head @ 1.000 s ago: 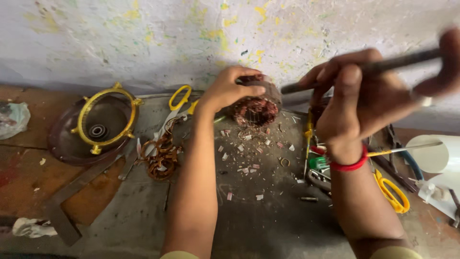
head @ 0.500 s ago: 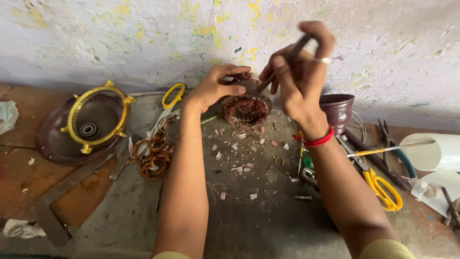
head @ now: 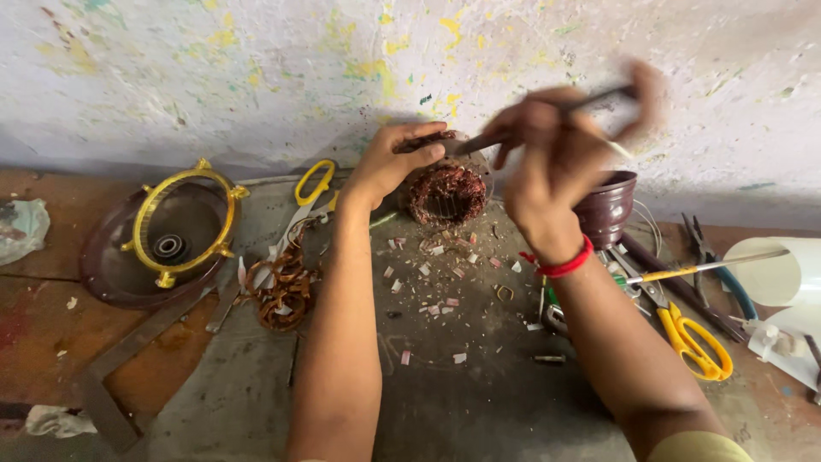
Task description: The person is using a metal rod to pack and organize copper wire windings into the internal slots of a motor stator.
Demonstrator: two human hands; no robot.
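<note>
While the left hand (head: pixel 389 162) curls over the rim of the round copper-wound motor stator (head: pixel 446 193) standing against the wall, the right hand (head: pixel 552 158) is closed around a thin dark metal tool (head: pixel 547 115), its tip apparently at the stator's top, though motion blurs it. Pale scraps (head: pixel 436 282) litter the grey worktop (head: pixel 479 402) below. Yellow-handled scissors (head: pixel 693 338) lie right, near the edge.

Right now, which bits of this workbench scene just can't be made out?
- Right hand and its thin tool: motion-blurred in the head view, so the grip is unclear.
- Copper coil: top hidden by left hand.
- White roll: cut off by the right edge.
- Dark cup: partly behind the right wrist.
</note>
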